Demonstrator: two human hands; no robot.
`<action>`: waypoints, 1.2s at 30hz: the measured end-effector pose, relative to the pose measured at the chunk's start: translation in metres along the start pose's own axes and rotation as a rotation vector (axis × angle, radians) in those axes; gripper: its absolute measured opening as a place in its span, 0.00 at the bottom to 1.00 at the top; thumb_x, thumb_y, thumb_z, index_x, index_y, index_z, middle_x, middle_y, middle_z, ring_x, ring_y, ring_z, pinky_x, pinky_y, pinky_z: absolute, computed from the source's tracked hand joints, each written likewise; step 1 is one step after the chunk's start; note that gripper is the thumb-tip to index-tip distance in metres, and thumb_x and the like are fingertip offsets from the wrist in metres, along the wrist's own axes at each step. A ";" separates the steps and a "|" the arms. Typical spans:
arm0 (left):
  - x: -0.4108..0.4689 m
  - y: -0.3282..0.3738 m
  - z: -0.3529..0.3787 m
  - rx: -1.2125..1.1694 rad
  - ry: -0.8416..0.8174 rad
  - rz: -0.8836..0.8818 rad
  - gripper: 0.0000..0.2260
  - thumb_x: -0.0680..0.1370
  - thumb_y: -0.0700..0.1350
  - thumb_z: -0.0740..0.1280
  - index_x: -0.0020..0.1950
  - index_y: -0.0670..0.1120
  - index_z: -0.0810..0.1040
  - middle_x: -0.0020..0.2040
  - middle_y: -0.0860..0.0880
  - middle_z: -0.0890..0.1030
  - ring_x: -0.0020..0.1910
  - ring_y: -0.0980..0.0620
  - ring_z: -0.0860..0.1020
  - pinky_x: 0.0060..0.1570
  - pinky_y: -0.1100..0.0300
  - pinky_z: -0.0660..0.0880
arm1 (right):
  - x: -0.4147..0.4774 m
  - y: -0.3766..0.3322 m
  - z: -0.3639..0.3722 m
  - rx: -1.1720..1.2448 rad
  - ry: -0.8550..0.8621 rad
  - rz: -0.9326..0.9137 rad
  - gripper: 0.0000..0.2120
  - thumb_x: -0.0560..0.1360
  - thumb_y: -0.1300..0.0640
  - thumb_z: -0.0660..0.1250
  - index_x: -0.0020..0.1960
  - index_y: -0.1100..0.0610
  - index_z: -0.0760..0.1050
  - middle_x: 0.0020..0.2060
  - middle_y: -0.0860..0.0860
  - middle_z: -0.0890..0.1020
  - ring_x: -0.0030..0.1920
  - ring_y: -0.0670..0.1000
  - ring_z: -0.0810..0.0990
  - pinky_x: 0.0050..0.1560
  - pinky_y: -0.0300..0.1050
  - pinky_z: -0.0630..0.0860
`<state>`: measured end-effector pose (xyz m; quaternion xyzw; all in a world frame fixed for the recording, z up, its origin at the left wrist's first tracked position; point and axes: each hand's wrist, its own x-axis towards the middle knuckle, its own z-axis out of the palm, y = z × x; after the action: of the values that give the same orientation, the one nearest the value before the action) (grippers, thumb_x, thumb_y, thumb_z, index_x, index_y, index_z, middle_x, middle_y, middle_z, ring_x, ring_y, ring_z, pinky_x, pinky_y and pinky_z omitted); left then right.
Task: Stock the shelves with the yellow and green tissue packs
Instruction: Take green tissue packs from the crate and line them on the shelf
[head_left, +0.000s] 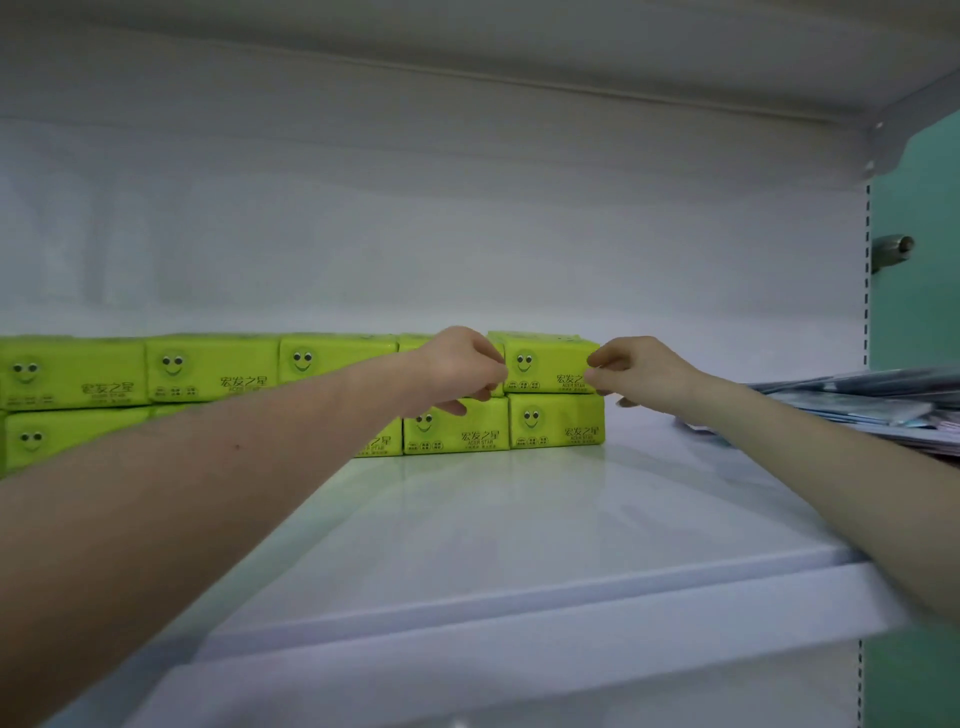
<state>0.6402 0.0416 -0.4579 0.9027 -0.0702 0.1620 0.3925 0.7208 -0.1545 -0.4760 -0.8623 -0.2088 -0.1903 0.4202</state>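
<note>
pack: green tissue pack (550, 364) on top tier at the row's right end, atop lower pack (556, 422) on white shelf (519, 519) | axis: left-right, spanning both hands | left hand (465, 366): fingers curled, pinching left end | right hand (641, 371): pinching right end | nearness: equal

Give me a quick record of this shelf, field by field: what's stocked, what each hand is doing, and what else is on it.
shelf: white shelf board, white back wall
stock: green tissue packs, two stacked rows along the back
left: left hand pinches the left end of the top right pack
right: right hand pinches its right end
pack position: on top of the lower end pack
also there: pile of flat packets, far right
</note>
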 end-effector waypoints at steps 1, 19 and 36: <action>-0.006 -0.001 -0.007 0.013 0.004 -0.009 0.07 0.79 0.40 0.60 0.56 0.46 0.75 0.49 0.47 0.77 0.49 0.51 0.77 0.43 0.60 0.75 | -0.003 -0.002 0.003 -0.029 -0.059 0.038 0.12 0.76 0.58 0.64 0.59 0.60 0.74 0.55 0.60 0.79 0.50 0.54 0.78 0.44 0.44 0.75; -0.005 -0.053 0.000 0.209 -0.041 -0.174 0.20 0.79 0.38 0.58 0.71 0.44 0.66 0.64 0.46 0.71 0.64 0.47 0.69 0.53 0.62 0.64 | 0.026 0.036 0.021 -0.067 -0.081 0.214 0.20 0.77 0.65 0.58 0.69 0.61 0.64 0.61 0.59 0.74 0.55 0.56 0.74 0.60 0.52 0.72; -0.115 -0.046 -0.094 -0.089 0.059 -0.079 0.08 0.79 0.45 0.64 0.57 0.46 0.75 0.53 0.47 0.80 0.51 0.52 0.80 0.47 0.58 0.76 | -0.066 -0.146 0.062 0.129 -0.415 -0.242 0.11 0.76 0.56 0.67 0.57 0.57 0.74 0.46 0.52 0.81 0.45 0.46 0.82 0.50 0.44 0.79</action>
<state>0.5223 0.1414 -0.4696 0.8812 -0.0302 0.1695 0.4403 0.5986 -0.0369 -0.4509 -0.8232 -0.4039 -0.0443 0.3966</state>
